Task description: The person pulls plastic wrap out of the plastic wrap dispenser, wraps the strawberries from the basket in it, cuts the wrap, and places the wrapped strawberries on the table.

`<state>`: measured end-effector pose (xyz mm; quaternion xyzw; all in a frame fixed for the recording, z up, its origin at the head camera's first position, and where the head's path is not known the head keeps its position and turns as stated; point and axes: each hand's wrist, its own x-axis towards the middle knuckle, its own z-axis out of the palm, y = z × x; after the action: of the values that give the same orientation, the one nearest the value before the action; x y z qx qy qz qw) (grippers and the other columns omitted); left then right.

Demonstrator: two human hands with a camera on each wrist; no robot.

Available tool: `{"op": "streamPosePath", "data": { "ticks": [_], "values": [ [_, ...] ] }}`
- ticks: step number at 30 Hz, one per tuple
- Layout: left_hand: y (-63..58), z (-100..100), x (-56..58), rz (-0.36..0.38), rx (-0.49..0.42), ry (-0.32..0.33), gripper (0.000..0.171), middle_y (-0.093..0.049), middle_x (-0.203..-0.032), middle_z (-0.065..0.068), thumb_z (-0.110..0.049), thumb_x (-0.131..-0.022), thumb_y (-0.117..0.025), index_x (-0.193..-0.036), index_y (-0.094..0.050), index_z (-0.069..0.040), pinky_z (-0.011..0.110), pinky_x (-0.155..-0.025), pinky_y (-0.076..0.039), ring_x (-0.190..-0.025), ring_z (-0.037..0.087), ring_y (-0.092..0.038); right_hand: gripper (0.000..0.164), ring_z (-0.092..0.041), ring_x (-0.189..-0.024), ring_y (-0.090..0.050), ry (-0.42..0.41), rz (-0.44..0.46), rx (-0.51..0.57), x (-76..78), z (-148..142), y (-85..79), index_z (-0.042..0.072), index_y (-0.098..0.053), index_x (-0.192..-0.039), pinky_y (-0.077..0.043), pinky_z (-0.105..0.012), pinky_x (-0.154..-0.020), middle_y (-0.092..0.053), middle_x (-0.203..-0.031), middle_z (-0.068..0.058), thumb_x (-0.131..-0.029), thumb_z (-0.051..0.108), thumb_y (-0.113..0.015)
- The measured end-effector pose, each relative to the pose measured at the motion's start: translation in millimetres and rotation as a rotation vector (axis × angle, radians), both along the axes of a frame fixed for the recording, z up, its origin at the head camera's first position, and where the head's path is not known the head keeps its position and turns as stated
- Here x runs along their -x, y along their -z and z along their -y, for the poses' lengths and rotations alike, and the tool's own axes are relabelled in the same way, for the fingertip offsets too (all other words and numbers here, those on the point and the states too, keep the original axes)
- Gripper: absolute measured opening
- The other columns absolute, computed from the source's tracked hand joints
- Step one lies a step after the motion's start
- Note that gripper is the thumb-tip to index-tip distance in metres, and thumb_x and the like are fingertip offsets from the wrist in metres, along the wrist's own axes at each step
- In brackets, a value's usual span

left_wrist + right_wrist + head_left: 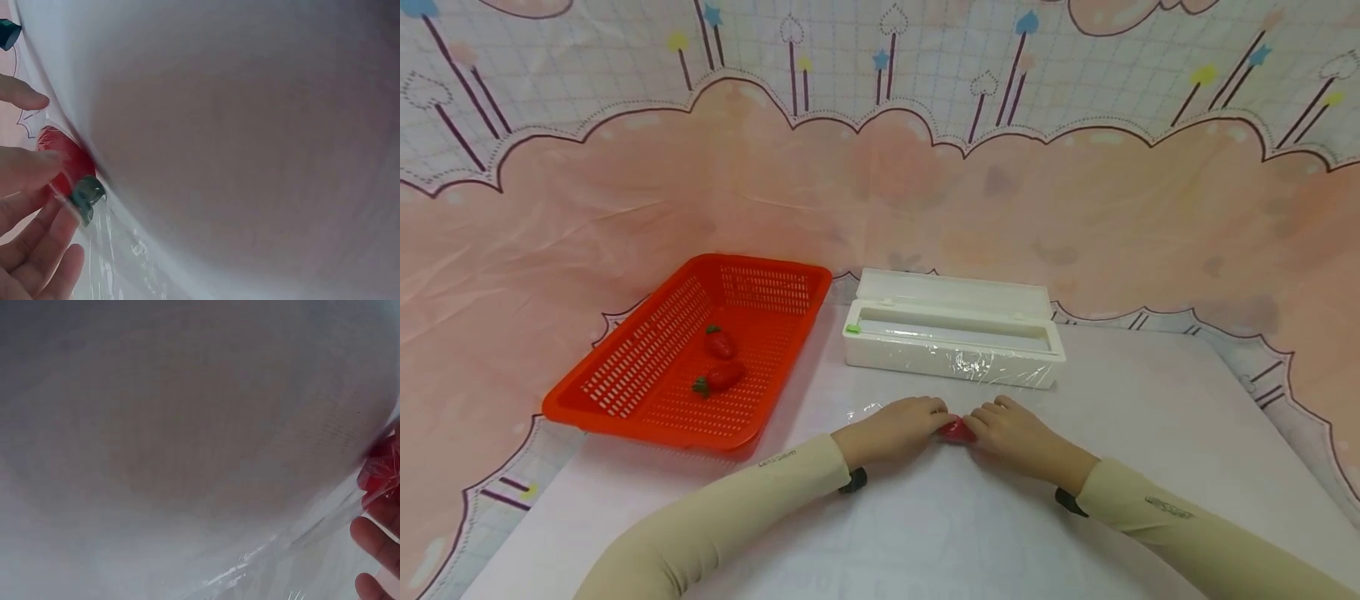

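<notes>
A bright red plastic basket [647,433] full of little holes sits across the left edge of the white desk [1150,400], near its far left corner. Two red fruit-like things with green tops [722,377] lie in it. A long white box [940,364], its lid tipped back, stands close to the far edge, right behind the hands. Near the middle of the desk is one small red fruit-like thing [957,430]. The left hand [891,429] pinches one side with a nearly closed grip, and the right hand [1018,437] pinches the other side the same way. Their fingers hide much of it from the head view. Only the left wrist view shows its green top [89,194]. Both wrist views show shiny clear plastic film [109,262] on it.
</notes>
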<state>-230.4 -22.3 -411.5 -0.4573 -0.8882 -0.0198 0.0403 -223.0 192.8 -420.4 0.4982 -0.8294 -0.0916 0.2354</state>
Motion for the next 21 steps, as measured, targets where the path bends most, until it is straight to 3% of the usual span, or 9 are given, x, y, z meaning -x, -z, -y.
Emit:
{"op": "streamPosePath", "data": {
  "ticks": [3,6,16,21],
  "values": [
    [-0.9,0,0.8,-0.001,-0.002,-0.003,0.032,-0.063,-0.112,0.004,-0.007,-0.089,-0.057,-0.12,-0.061,-0.013,0.025,-0.091,-0.049,-0.102,0.016,-0.061,0.029,-0.016,-0.077,-0.061,0.045,-0.006,-0.019,1.5,3,1.2,0.006,-0.063,-0.092,-0.047,-0.032,-0.074,-0.066,-0.082,-0.001,-0.073,0.021,-0.078],
    [0.2,-1,1.8,-0.051,0.016,0.011,0.031,-0.064,-0.109,0.002,-0.011,-0.087,-0.061,-0.118,-0.061,-0.013,0.025,-0.089,-0.048,-0.099,0.016,-0.062,0.025,-0.016,-0.077,-0.062,0.069,-0.022,-0.024,2.3,4,2.9,0.007,-0.063,-0.091,-0.048,-0.033,-0.075,-0.066,-0.081,-0.001,-0.073,0.016,-0.077],
    [4.6,-10,1.5,-0.429,0.145,-0.044,0.025,-0.064,-0.09,-0.007,-0.041,-0.085,-0.063,-0.098,-0.067,-0.02,0.025,-0.082,-0.044,-0.085,0.011,-0.057,0.024,-0.016,-0.073,-0.061,0.067,-0.044,0.021,5.1,7,2.0,0.008,-0.064,-0.088,-0.048,-0.034,-0.072,-0.065,-0.079,-0.001,-0.071,0.015,-0.079],
    [2.2,-13,1.1,-0.449,0.16,-0.086,0.031,-0.064,-0.088,-0.007,-0.048,-0.083,-0.064,-0.095,-0.069,-0.02,0.025,-0.081,-0.043,-0.084,0.011,-0.057,0.027,-0.017,-0.075,-0.062,0.088,-0.033,0.04,5.2,8,0.7,0.008,-0.064,-0.09,-0.049,-0.033,-0.073,-0.065,-0.081,-0.001,-0.07,0.016,-0.079]
  ]
}}
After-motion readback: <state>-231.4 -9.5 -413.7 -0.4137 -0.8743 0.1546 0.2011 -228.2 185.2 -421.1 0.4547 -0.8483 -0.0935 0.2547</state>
